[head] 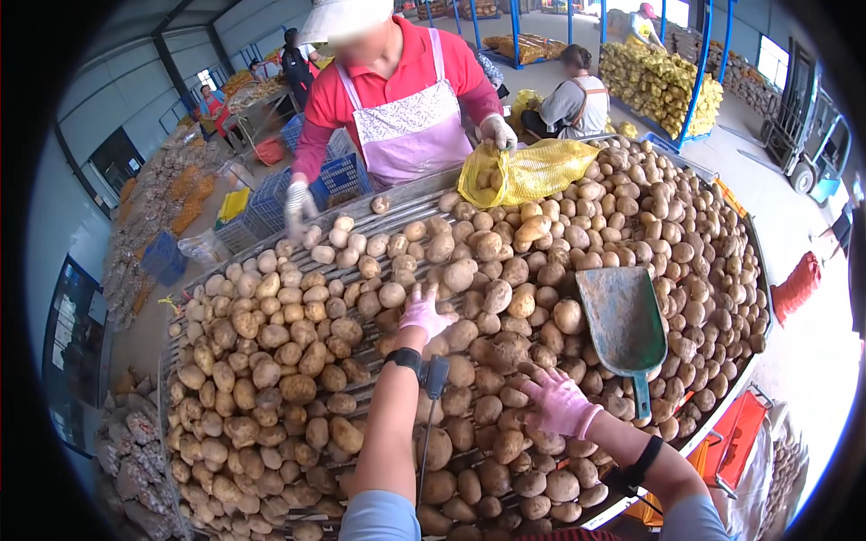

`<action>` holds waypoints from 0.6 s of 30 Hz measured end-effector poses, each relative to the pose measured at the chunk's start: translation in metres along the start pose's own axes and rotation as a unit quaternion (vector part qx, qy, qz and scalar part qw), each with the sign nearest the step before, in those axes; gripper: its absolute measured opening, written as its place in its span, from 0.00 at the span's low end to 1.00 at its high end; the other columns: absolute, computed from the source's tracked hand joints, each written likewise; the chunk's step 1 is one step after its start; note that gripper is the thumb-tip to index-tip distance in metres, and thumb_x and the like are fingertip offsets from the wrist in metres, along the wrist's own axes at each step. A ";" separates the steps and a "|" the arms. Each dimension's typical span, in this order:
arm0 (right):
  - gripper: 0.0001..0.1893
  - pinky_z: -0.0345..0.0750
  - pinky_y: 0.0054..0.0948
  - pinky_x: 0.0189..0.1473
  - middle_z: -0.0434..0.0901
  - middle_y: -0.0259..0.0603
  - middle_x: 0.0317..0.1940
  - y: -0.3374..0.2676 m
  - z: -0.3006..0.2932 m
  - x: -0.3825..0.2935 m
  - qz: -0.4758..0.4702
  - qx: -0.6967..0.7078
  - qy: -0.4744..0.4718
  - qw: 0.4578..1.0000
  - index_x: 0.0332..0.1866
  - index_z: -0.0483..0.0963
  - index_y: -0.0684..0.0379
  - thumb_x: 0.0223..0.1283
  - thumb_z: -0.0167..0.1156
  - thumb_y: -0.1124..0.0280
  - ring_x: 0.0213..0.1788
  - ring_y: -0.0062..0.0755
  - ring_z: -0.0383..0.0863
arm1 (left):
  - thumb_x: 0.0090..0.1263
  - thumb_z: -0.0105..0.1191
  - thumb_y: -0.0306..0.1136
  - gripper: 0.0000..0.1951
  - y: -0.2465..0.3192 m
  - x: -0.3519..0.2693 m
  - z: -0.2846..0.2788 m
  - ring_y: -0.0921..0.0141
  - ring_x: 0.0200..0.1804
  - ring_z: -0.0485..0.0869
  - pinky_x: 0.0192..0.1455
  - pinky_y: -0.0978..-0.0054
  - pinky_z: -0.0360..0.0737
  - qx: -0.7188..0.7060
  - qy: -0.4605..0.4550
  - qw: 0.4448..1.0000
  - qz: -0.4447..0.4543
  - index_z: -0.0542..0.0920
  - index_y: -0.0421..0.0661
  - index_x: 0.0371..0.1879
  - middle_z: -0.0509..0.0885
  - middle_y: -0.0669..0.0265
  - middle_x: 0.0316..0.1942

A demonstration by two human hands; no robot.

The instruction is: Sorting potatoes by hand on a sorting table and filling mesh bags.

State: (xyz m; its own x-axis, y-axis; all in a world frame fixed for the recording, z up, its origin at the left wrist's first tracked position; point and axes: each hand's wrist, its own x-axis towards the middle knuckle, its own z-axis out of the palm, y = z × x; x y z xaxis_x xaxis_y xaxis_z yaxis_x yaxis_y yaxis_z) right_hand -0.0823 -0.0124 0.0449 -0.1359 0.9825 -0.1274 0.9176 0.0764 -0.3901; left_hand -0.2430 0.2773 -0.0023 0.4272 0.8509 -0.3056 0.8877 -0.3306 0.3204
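Note:
Potatoes (298, 390) cover a slatted metal sorting table (362, 274) in front of me. My left hand (426, 314), in a pink glove, reaches to the middle of the pile with its fingers spread and nothing in it. Nearer to me on the right, my right hand (556, 404) lies palm down over potatoes, its gloved fingers apart and dirty at the tips. Whether it presses on one is hard to tell. A worn green metal scoop (622, 321) rests on the potatoes beyond my right hand, handle towards me.
Across the table, a co-worker in a lilac apron (413, 128) holds a yellow mesh bag (534, 172) containing potatoes; their other gloved hand (298, 206) is blurred over the potatoes. Blue crates (338, 177) stand behind. A forklift (805, 128) and stacked sacks (659, 88) are farther off.

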 end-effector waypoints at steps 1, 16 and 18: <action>0.33 0.68 0.52 0.67 0.65 0.51 0.68 -0.001 -0.003 0.013 -0.018 0.030 0.019 0.999 0.67 0.67 0.50 0.55 0.66 0.57 0.69 0.59 0.66 | 0.53 0.68 0.61 0.53 0.001 0.007 0.001 0.51 0.77 0.58 0.77 0.59 0.63 -0.001 -0.012 1.000 -0.008 0.57 0.55 0.77 0.47 0.53 0.80; 0.22 0.74 0.45 0.66 0.59 0.55 0.75 0.001 0.039 0.299 0.068 -0.203 0.007 0.977 0.64 0.69 0.57 0.64 0.52 0.71 0.78 0.54 0.56 | 0.60 0.62 0.59 0.46 -0.044 -0.056 -0.025 0.54 0.63 0.78 0.61 0.55 0.79 0.028 -0.040 0.999 -0.021 0.56 0.59 0.75 0.66 0.53 0.71; 0.19 0.77 0.45 0.61 0.67 0.51 0.67 0.006 0.034 0.309 0.102 -0.207 0.046 0.972 0.58 0.73 0.57 0.60 0.57 0.72 0.71 0.52 0.66 | 0.62 0.61 0.59 0.45 -0.043 -0.056 -0.022 0.55 0.63 0.79 0.61 0.55 0.79 0.025 -0.052 0.998 -0.028 0.55 0.62 0.76 0.65 0.54 0.72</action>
State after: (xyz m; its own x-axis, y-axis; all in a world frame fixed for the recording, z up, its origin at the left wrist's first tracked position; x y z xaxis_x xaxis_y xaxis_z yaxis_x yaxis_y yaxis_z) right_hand -0.1315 0.2859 -0.0276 0.0820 0.9939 -0.0744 0.9961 -0.0793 0.0379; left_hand -0.3088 0.2525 0.0208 0.3901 0.8224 -0.4141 0.9169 -0.3059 0.2562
